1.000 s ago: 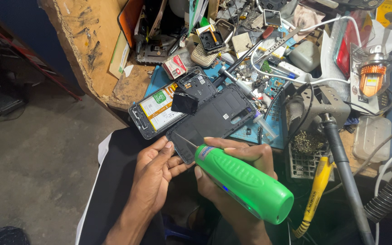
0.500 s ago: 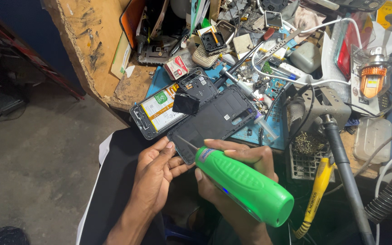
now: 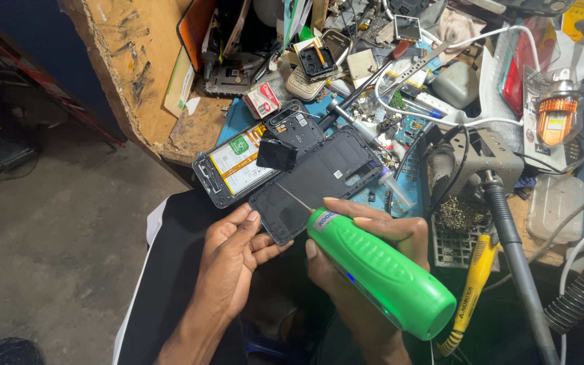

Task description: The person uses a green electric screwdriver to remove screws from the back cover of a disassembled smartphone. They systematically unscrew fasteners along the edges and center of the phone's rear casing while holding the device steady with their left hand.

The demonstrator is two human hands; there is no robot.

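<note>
My right hand point(image 3: 380, 236) grips a bright green electric screwdriver point(image 3: 380, 270); its thin bit points up and left onto a black phone back cover point(image 3: 319, 179). My left hand point(image 3: 231, 253) rests at the near corner of that cover, fingers touching its edge. Just beyond lies an opened smartphone point(image 3: 251, 155) with its white and green battery and circuit board showing. A small black square part point(image 3: 276, 154) lies across it.
A cluttered wooden workbench point(image 3: 136, 61) carries phone parts, tweezers, a small red and white box point(image 3: 263, 100), cables and a soldering iron holder point(image 3: 474, 162). A yellow-handled tool point(image 3: 471, 290) hangs at the right. A concrete floor lies at the left.
The screwdriver and both hands have stayed nearly in place; the view has shifted very slightly.
</note>
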